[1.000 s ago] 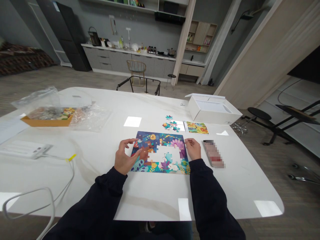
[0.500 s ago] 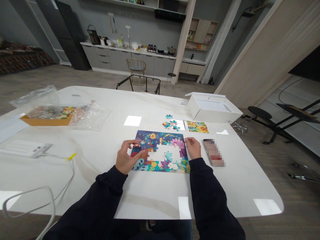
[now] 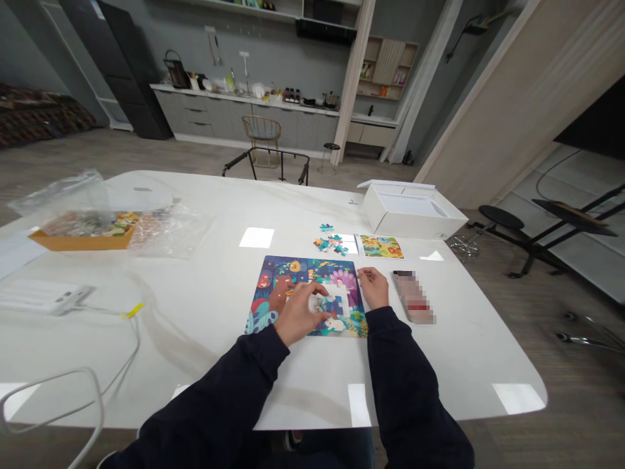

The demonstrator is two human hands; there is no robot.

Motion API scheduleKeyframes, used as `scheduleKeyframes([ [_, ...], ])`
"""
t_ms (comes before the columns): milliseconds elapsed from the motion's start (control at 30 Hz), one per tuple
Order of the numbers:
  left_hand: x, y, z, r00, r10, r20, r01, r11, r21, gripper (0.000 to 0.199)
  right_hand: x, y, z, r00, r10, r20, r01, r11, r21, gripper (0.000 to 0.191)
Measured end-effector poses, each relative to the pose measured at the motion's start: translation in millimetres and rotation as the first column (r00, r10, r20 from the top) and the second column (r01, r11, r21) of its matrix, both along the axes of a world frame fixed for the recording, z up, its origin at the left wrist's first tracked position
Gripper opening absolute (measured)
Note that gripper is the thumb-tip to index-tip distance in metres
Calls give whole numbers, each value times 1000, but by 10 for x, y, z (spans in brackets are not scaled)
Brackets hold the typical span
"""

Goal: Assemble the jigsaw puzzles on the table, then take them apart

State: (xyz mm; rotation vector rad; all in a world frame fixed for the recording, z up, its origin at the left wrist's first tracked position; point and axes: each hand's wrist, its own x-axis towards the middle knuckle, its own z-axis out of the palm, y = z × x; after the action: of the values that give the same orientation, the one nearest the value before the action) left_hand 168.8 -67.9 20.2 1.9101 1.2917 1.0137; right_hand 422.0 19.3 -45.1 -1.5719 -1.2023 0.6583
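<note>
Jigsaw puzzle [image 3: 273, 290] flat on bench [image 3: 219, 293], partly filled, under left hand [image 3: 303, 314]; that hand's thumb and fingers spread apart over the unfilled middle. Right hand [image 3: 374, 288] at puzzle's right edge, fingertips bunched; cannot tell whether they pinch it. Loose pieces [image 3: 322, 244] beyond both hands, picture card [image 3: 381, 247] just beside them. Phone [image 3: 413, 296] right of right hand. Farther out beyond it, white box [image 3: 415, 225], lid raised, pale interior. Well left of left hand, orange tray [image 3: 81, 243]: multicoloured contents, partly under clear plastic [image 3: 168, 231].

No readable text, labels, brands, numbers or signs anywhere in view.
</note>
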Motion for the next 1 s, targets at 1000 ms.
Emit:
scheduleKeyframes([
  [1000,-705,298,212,931,317,181,-349,919,184,57,-36,-31,44,1000,12,-16,-12,1000,11,31],
])
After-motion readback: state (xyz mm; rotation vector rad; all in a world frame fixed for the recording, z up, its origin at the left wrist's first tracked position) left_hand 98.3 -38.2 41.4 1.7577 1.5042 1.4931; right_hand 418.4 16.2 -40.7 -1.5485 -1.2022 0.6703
